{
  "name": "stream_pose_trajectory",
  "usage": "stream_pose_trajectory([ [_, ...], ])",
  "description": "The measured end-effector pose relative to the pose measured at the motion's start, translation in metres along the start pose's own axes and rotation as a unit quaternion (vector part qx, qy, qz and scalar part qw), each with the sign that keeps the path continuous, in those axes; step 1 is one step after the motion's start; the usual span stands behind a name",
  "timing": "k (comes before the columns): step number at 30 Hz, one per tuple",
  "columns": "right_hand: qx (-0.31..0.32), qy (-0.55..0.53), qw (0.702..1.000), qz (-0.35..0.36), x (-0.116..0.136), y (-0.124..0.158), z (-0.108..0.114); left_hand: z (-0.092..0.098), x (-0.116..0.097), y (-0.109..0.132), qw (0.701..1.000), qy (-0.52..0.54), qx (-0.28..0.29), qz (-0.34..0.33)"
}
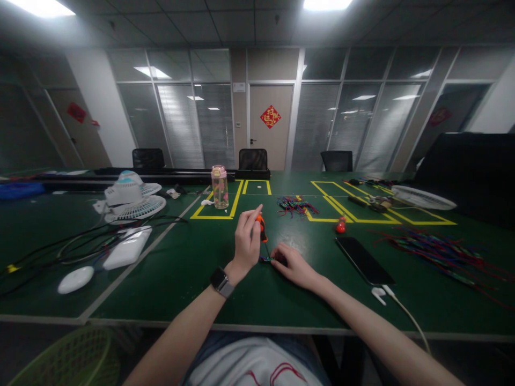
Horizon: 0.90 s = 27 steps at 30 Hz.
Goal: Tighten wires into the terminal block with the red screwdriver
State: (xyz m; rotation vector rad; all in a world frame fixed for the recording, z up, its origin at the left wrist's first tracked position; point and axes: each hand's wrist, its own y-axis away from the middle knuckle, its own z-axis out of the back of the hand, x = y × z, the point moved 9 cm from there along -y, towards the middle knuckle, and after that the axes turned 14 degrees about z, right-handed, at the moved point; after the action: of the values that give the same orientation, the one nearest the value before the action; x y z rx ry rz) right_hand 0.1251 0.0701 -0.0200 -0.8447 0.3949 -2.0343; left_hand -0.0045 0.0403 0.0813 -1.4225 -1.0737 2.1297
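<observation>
An orange-and-black screwdriver (pixel 263 231) stands nearly upright in my left hand (pixel 246 244), which wears a watch. Its thin shaft slants down to a small circuit board (pixel 266 259) on the green table. My right hand (pixel 295 265) rests on the table with its fingertips closed on the right end of that board. The board is partly covered by my fingers, and the exact spot where the screwdriver tip touches is too small to make out. Beyond my hands lies a heap of similar small boards with coloured wires (pixel 296 205).
Right of my hands are a black phone (pixel 365 261) on a white cable, a white earbud (pixel 379 295), a red object (pixel 341 225) and a larger wire pile (pixel 438 252). A pink-lidded bottle (pixel 220 187), white fans (pixel 134 198) and a white power strip (pixel 127 246) stand leftward.
</observation>
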Motion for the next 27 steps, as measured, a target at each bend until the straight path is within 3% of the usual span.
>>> stream_pose_trajectory([
  [9, -0.005, 0.004, 1.000, 0.003, -0.002, 0.000, -0.001, 0.006, -0.009, 0.003, 0.997, -0.031, -0.048, -0.049],
  [15, -0.004, 0.002, 1.000, 0.003, 0.001, -0.001, 0.001, 0.003, -0.011, 0.006, 0.998, -0.002, -0.005, -0.060],
  [23, 0.002, 0.010, 1.000, 0.003, 0.002, -0.001, 0.000, 0.005, -0.011, 0.004, 0.998, -0.017, -0.030, -0.059],
  [27, 0.000, 0.011, 1.000, 0.005, 0.002, -0.001, 0.000, 0.001, -0.010, 0.004, 0.998, -0.013, -0.002, -0.055],
])
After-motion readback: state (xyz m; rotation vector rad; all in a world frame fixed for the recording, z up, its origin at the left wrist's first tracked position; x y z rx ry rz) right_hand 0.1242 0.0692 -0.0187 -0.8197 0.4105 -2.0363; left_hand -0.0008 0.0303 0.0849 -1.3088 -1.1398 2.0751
